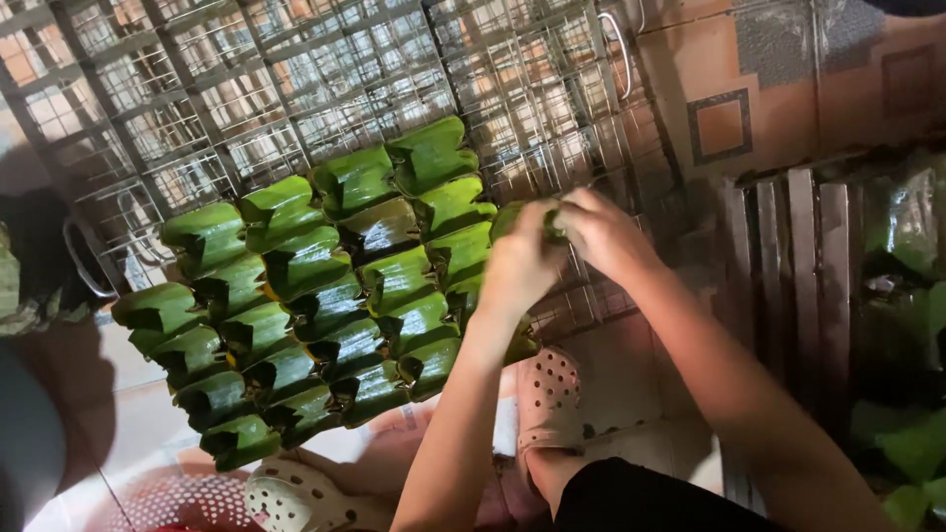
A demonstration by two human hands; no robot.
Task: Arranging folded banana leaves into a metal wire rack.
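Tiled floor [729,59], wire grid rack [296,69] lying across it. Frame centre-right: left hand [520,264] and right hand [603,234] meet, both grips clamped on one green leaf cup [554,225] over the rack's right part. Left of them, rows of leaf cups [315,296] fill grid cells. Perforated clogs [548,394] below.

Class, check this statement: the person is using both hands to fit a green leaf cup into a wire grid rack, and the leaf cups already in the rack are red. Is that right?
Not quite: the colour is wrong. The head view shows that the leaf cups already in the wire grid rack are green, not red. The rest stands: the left hand and right hand together hold a green leaf cup at the rack.
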